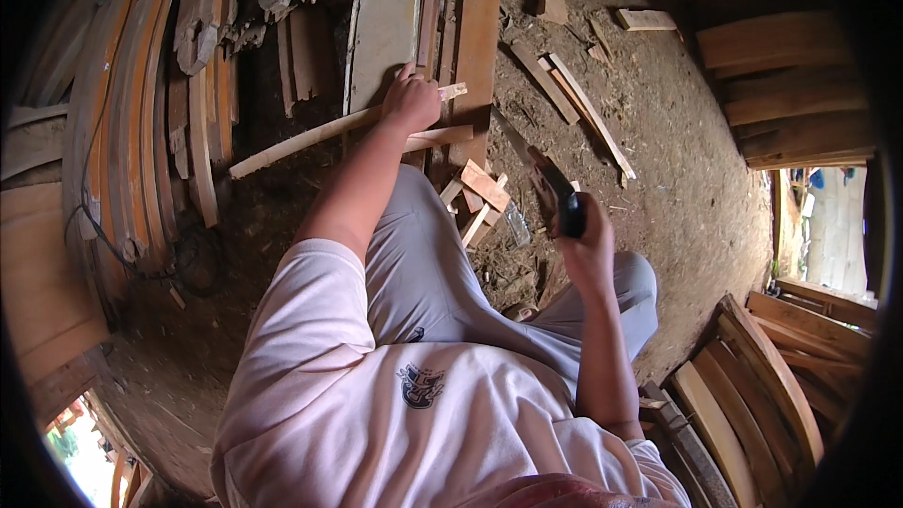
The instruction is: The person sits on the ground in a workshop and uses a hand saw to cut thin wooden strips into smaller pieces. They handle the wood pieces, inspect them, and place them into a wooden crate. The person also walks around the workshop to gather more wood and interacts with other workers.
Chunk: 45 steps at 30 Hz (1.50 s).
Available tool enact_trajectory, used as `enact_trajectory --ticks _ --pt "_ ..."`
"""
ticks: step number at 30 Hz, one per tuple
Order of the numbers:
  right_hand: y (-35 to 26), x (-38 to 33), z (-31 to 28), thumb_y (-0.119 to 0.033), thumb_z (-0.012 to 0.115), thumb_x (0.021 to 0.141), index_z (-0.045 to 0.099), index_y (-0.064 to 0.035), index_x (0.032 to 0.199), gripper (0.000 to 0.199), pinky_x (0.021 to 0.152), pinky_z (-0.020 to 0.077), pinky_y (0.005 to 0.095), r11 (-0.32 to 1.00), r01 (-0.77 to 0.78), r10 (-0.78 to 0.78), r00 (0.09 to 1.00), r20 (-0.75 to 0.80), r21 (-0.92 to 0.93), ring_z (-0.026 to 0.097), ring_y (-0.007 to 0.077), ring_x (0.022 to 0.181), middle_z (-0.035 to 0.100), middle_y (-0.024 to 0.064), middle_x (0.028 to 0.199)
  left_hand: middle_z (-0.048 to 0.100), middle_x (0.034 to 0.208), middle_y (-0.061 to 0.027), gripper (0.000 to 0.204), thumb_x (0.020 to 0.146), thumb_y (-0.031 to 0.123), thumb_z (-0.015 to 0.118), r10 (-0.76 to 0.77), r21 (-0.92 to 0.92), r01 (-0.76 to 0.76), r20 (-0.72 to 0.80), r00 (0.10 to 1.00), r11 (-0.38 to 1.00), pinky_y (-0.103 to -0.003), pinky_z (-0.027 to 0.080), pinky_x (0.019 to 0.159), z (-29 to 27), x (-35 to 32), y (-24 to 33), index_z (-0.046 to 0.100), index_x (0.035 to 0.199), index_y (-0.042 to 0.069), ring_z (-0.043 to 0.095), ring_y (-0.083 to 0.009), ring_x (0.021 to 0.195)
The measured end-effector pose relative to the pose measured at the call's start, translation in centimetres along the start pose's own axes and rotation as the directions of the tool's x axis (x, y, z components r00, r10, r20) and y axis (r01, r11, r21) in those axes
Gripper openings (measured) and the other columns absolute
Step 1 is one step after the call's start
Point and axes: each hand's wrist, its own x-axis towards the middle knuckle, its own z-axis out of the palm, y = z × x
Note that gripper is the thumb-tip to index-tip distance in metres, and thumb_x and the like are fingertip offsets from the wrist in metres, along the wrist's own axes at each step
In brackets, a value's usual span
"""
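My left hand (411,102) is closed over a thin wooden strip (301,143), which slants across the boards from lower left to upper right. Under it, a shorter wooden piece (440,137) sticks out to the right. My right hand (591,237) grips the black handle of a handsaw (540,162). The saw's blade points up and to the left, apart from the strip's right end. Beneath the left hand lie a pale plank (384,33) with a square hole and a reddish-brown board (477,47).
Short wood offcuts (484,184) lie by my knees. Narrow strips (593,118) rest on the dirt floor (691,169) to the right. Long curved boards (141,113) are stacked at left, with a dark cable (141,273) beside them. More planks (743,395) stand at lower right.
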Motion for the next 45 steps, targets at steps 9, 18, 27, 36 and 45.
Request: enact_trajectory --ticks 9,18,27,36,45 --pt "1.1 -2.3 3.5 -0.005 0.064 0.086 0.059 -0.0021 0.103 0.018 0.065 0.0449 0.0268 0.832 -0.34 0.224 0.929 0.294 0.439 0.058 0.0121 0.071 0.058 0.0018 0.078 0.071 0.083 -0.0157 0.022 0.097 0.019 0.052 -0.038 0.056 0.036 0.034 0.999 0.998 -0.054 0.014 0.125 -0.9 0.2 1.8 0.07 0.095 0.007 0.069 -0.0285 0.099" --pt "-1.5 -3.6 2.2 -0.027 0.076 0.095 0.061 -0.0064 0.082 0.028 0.046 0.0311 0.022 0.822 -0.315 0.376 0.926 -0.036 0.475 0.044 0.0032 0.049 0.048 -0.0073 0.059 0.071 0.08 -0.0157 0.027 0.094 0.02 0.049 -0.097 -0.046 0.094 -0.066 0.993 0.995 -0.05 0.014 0.126 0.6 0.6 0.8 0.07 0.088 0.006 0.068 -0.0279 0.097" --pt "-0.8 -6.9 0.9 -0.021 0.074 0.093 0.062 0.002 0.081 0.029 0.052 0.0354 0.0285 0.963 -0.13 0.17 0.973 -0.158 0.237 0.041 0.0081 0.058 0.049 0.003 0.06 0.066 0.065 -0.0199 0.037 0.1 0.025 0.045 0.069 0.029 -0.072 0.097 0.993 0.997 -0.049 0.025 0.123 -0.8 -0.6 1.1 0.07 0.08 0.008 0.07 -0.0344 0.068" --pt "-0.1 -6.4 3.5 -0.018 0.075 0.091 0.055 0.0007 0.073 0.033 0.049 0.0319 0.0317 0.973 -0.042 0.066 0.993 -0.101 0.225 0.036 0.0131 0.053 0.043 0.0072 0.057 0.07 0.075 -0.0165 0.025 0.088 0.004 0.049 0.12 0.269 -0.139 0.087 0.989 0.953 -0.039 0.027 0.127 2.6 0.3 -1.9 0.071 0.076 0.006 0.071 -0.0269 0.076" --pt "0.3 -7.3 3.3 -0.016 0.075 0.092 0.058 0.0009 0.076 0.029 0.048 0.0333 0.0293 0.937 -0.119 0.143 0.989 -0.049 0.328 0.039 0.0075 0.055 0.047 0.0046 0.056 0.072 0.11 -0.0158 0.012 0.086 0.008 0.058 0.173 0.222 -0.156 -0.057 0.983 0.962 -0.044 0.027 0.123 -0.4 -0.5 -2.0 0.069 0.09 0.004 0.052 -0.0241 0.135"
